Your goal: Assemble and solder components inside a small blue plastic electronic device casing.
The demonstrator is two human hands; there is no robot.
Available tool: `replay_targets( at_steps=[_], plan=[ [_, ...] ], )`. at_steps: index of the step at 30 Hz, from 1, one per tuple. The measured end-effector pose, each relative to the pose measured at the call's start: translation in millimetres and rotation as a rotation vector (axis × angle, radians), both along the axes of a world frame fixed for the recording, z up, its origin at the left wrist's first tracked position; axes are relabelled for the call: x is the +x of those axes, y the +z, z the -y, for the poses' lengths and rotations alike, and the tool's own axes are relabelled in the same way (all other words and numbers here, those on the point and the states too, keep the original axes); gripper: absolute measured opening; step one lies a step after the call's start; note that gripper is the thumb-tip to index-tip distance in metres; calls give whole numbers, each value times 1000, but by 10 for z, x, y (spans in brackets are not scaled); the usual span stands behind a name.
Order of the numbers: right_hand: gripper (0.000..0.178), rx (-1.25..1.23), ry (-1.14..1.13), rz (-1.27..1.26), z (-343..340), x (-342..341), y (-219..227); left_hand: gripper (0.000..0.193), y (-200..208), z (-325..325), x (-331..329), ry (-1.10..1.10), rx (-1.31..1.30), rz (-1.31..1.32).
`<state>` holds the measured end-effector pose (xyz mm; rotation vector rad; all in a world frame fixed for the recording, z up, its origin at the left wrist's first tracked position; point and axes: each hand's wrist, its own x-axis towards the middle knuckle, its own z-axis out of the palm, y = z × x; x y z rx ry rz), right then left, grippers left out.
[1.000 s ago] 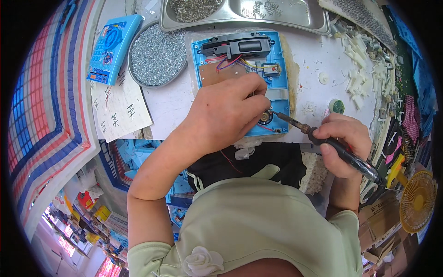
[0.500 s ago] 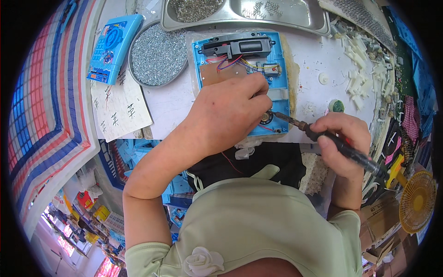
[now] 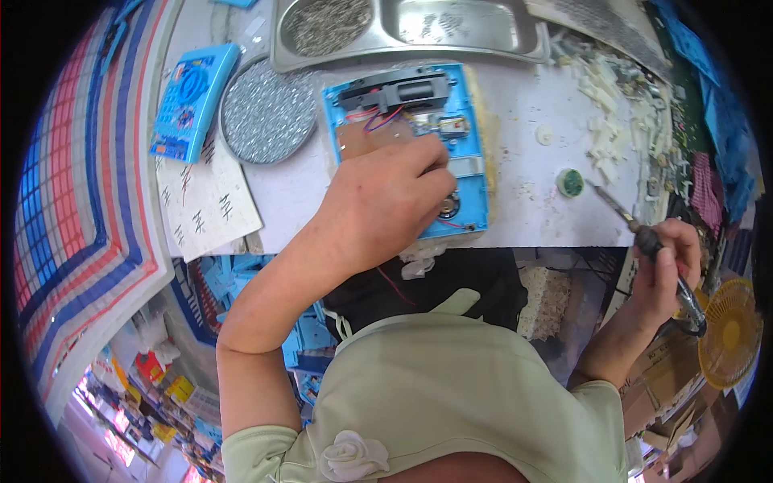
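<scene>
My left hand point(image 3: 386, 197) rests over an opened blue plastic casing point(image 3: 477, 191), its fingers pinched together near a small round speaker point(image 3: 451, 208). The fingertips are hidden, so what they hold cannot be made out. Inside the casing sit a brown circuit board point(image 3: 362, 138), a long black plastic part point(image 3: 415, 91) and thin coloured wires. Off to the right, my right hand point(image 3: 667, 274) grips a soldering iron point(image 3: 620, 208) by its dark handle. The iron's tip points up and left, just beside a small round green pot point(image 3: 570, 183), apart from the casing.
A metal tray point(image 3: 451, 56) with small parts stands at the back. Left of the casing are a round dish of small metal pieces point(image 3: 266, 113), a blue toy panel point(image 3: 192, 101) and a handwritten sheet point(image 3: 241, 197). White plastic pieces point(image 3: 608, 121) lie on the right; a yellow fan point(image 3: 731, 334) stands below them.
My right hand has drawn the soldering iron away from the speaker to the right, to the green pot. My left hand stays over the casing; the whole view has shifted slightly.
</scene>
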<state>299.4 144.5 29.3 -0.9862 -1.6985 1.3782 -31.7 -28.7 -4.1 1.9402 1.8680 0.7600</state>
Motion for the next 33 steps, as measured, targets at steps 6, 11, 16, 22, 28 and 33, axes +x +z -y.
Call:
replay_targets(
  at_steps=[6,11,16,22,28,33],
  plan=[
    [15,141,-414,-234,-348,1094,169,18,-7,-21,32,-2,22,5],
    [4,371,-762,-201,-400,1784,370,20,48,-60,113,13,23,18],
    [4,389,-882,-75,-513,1902,293,21,35,-60,94,-3,7,27],
    [11,323,-876,198,-655,1830,38,19,-59,8,-49,-29,109,-86],
    [50,-171,-724,-260,-445,1679,-237,28,-3,130,-115,27,104,45],
    [46,-616,-201,-701,111,897,-249,37,-61,222,-124,122,142,111]
  ],
)
